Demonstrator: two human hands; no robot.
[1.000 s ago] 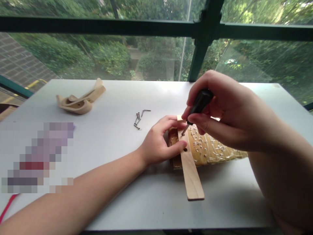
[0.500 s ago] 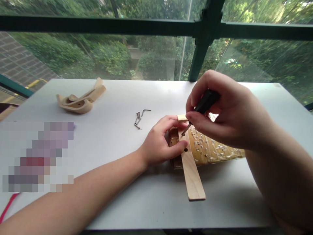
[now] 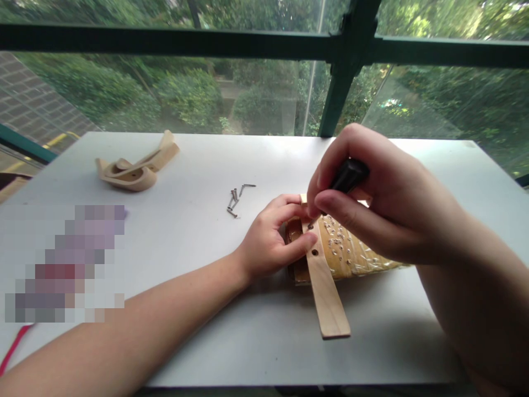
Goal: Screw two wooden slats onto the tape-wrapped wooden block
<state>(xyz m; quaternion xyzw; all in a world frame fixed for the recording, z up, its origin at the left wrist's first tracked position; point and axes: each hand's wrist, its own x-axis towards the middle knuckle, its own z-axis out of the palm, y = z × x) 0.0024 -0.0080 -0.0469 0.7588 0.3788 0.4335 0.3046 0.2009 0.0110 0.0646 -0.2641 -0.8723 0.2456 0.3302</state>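
Note:
My right hand is closed around the black handle of a screwdriver, which slants down to the left. Its tip meets the upper hole of a pale wooden piece, where a screw head seems to sit; the fingers partly hide the shaft. With fingers and thumb, my left hand grips that wooden piece. A second dark hole shows just below the thumb. Underneath lies a tape-wrapped brown block, its top pitted with many small holes. The wooden piece's lower end sticks out past the block's near edge.
Several loose screws lie on the white table left of the block. Curved wooden pieces rest at the back left. A blurred-out item with a red cord is at the left. Windows stand behind the table.
My right hand has turned slightly with the screwdriver, its wrist a little lower. The near end of the wooden piece has shifted slightly right. My left hand stays in place.

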